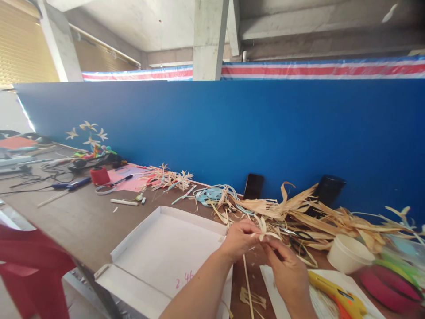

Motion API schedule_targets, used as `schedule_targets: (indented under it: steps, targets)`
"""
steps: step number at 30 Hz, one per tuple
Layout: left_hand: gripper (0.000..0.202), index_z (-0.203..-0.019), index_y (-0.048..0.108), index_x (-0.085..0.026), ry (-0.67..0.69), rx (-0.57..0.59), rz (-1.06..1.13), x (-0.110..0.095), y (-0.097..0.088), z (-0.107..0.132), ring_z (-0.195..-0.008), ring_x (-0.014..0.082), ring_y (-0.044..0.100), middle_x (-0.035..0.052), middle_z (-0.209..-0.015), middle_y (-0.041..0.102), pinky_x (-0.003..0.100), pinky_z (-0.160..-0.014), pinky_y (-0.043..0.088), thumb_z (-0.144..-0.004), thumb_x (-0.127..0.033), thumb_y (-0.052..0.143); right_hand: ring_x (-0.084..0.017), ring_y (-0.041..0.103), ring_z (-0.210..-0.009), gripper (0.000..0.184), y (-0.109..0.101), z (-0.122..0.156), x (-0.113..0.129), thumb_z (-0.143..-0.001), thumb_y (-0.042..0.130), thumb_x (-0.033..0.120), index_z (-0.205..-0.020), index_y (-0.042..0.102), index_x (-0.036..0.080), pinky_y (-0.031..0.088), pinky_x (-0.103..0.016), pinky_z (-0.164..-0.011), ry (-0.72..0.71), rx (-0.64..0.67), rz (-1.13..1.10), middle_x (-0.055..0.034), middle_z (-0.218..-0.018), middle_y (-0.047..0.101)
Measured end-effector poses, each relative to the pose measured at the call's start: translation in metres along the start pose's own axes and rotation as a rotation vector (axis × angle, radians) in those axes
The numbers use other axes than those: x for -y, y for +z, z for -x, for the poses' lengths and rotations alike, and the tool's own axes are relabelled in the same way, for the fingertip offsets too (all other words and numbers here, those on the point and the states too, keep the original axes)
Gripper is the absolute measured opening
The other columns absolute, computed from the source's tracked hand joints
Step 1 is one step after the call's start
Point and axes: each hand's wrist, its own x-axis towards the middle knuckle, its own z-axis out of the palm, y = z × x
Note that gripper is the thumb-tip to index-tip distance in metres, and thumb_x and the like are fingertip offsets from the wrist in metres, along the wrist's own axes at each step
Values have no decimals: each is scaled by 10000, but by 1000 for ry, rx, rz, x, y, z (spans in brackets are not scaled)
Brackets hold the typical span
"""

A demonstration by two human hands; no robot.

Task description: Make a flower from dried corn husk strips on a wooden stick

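My left hand (pixel 239 239) and my right hand (pixel 287 270) meet over the table, just right of an open white box (pixel 179 239). Both pinch a small pale flower (pixel 263 226) of husk-like petals between their fingertips. A thin pale stick (pixel 247 283) runs down below the fingers; whether it joins the flower is hidden. Behind the hands lie dried corn husks (pixel 299 206) in a long heap. Scissors (pixel 303 236) with dark handles rest among them, close to my right hand. A yellow glue gun (pixel 337 292) lies right of my right wrist.
A white tub (pixel 348 253) and a pink round item (pixel 388 285) stand at the right. A phone (pixel 254 186) leans on the blue partition (pixel 206 124). Leftward are finished-looking husk flowers (pixel 182 180), red thread (pixel 99 176), a blue tool with a cord (pixel 71 184) and a red stool (pixel 33 270).
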Motion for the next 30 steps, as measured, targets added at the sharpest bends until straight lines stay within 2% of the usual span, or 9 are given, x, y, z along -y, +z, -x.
schedule_targets:
  steps: [3, 5, 9, 14, 17, 20, 23, 26, 30]
  targets:
    - [315, -605, 687, -139, -11, 8, 36, 1, -2, -1, -659, 115, 493, 26, -672, 532, 234, -637, 400, -493, -421, 771, -233, 621, -740, 308, 2, 0, 1, -650, 619, 465, -807, 705, 214, 473, -319, -705, 41, 13, -29, -59, -816, 696]
    - [303, -594, 682, -138, -11, 18, 36, 3, -3, -2, -664, 117, 499, 27, -671, 532, 234, -638, 400, -492, -407, 776, -219, 603, -694, 323, 2, -1, 2, -640, 632, 435, -856, 686, 201, 468, -310, -665, 104, 75, -79, -50, -779, 685]
    - [279, -607, 686, -141, 18, 46, -10, 6, -5, -2, -694, 130, 519, 36, -695, 550, 244, -671, 410, -522, -396, 764, -162, 543, -597, 347, -1, -4, 3, -663, 613, 320, -985, 627, 191, 419, -249, -522, 253, 241, -384, -20, -767, 657]
    - [253, -602, 680, -143, 58, 89, -85, 5, -6, -1, -688, 129, 515, 30, -673, 545, 242, -672, 407, -553, -381, 752, -110, 462, -527, 373, -5, -6, 2, -622, 668, 277, -986, 633, 201, 361, -203, -461, 475, 175, -730, 27, -648, 595]
    - [244, -607, 680, -144, 54, 104, -83, 3, -6, -1, -677, 118, 506, 23, -675, 540, 231, -659, 397, -573, -379, 739, -91, 446, -533, 331, -6, -6, 3, -617, 699, 274, -938, 648, 212, 356, -182, -441, 570, 191, -885, 28, -682, 587]
    - [250, -633, 693, -150, 19, 135, -108, 2, -8, -1, -664, 111, 498, 18, -682, 541, 221, -635, 388, -585, -393, 726, -68, 415, -508, 282, -7, -7, 6, -643, 696, 296, -907, 658, 204, 352, -172, -403, 599, 189, -1011, 16, -759, 588]
    - [266, -651, 701, -153, -4, 164, -168, 4, -8, -1, -665, 115, 498, 21, -684, 545, 219, -618, 382, -594, -413, 714, -47, 387, -485, 255, -7, -7, 6, -679, 676, 346, -878, 658, 188, 342, -152, -376, 628, 160, -1070, 22, -747, 557]
    - [255, -644, 701, -155, 11, 174, -216, 6, -8, 0, -660, 112, 497, 20, -674, 541, 217, -612, 377, -613, -408, 703, -37, 378, -475, 253, -7, -8, 6, -678, 679, 369, -849, 644, 186, 336, -138, -364, 644, 146, -1061, 27, -747, 545]
    - [245, -640, 702, -152, 23, 184, -242, 9, -6, 0, -647, 107, 499, 20, -671, 543, 213, -603, 381, -616, -396, 705, -41, 371, -472, 233, -7, -8, 8, -636, 723, 317, -801, 618, 190, 329, -129, -360, 612, 150, -1014, 42, -672, 517]
